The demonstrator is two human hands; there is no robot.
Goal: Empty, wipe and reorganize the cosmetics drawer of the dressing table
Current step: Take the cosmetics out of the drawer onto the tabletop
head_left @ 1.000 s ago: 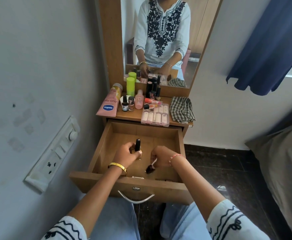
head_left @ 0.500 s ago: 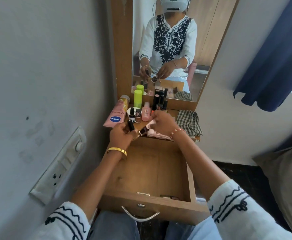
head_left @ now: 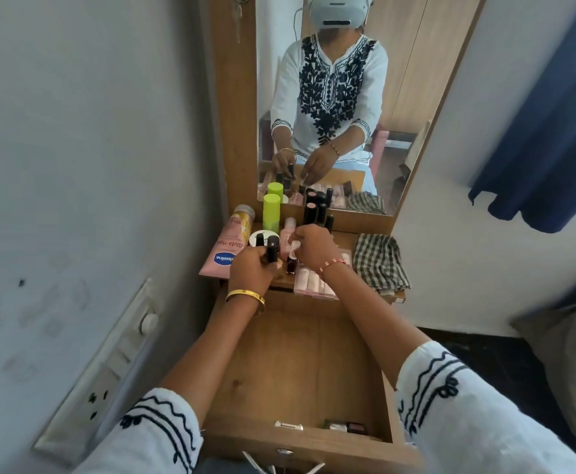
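Both hands are up out of the drawer (head_left: 300, 364) onto the counter (head_left: 348, 238), frame centre. Left hand (head_left: 250, 270) grips a black tube (head_left: 272, 248); right hand (head_left: 315, 246) pinches a dark nail polish bottle (head_left: 291, 265) beside it. Counter crowded; drawer nearly bare.

Grey walls (head_left: 74, 131), dark floor (head_left: 468, 340), navy curtain (head_left: 546, 131) right.
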